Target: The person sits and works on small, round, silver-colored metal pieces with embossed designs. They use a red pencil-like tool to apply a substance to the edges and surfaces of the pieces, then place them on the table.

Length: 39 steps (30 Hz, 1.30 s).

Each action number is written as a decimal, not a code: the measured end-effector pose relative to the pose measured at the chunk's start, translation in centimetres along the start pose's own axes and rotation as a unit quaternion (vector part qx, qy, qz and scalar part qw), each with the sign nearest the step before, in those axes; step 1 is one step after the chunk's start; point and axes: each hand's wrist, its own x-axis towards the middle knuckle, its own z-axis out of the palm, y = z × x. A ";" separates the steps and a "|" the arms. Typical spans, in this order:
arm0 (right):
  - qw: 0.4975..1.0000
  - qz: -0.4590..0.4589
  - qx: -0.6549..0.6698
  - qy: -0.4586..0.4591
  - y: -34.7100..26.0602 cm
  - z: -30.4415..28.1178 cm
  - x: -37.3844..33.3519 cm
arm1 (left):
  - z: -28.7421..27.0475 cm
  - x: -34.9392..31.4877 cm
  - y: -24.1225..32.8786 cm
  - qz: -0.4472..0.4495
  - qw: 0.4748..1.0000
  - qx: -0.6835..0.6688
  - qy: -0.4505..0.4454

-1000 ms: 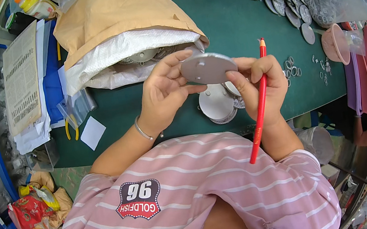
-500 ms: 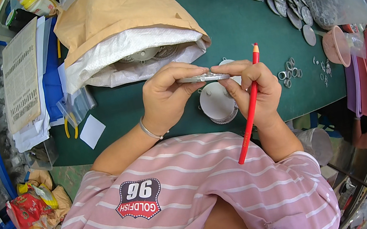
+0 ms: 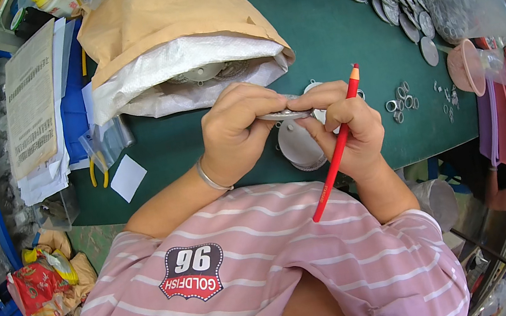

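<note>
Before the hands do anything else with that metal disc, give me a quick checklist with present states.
1. Metal disc gripped from both sides: ok, left hand and right hand both pinch it, edge-on to the camera.
2. Red pencil secured: ok, tucked in the right hand, tip pointing up.
3. Disc face readable: cannot tell, only its rim shows.
4. Stack of discs below the hands tidy: ok, lying flat on the green mat.
5. Small rings clear of the hands: ok, apart on the right.
</note>
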 end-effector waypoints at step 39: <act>0.847 0.475 0.237 0.003 1.4 -1.1 -0.4 | -0.5 0.6 1.7 -0.343 0.880 -0.323 0.050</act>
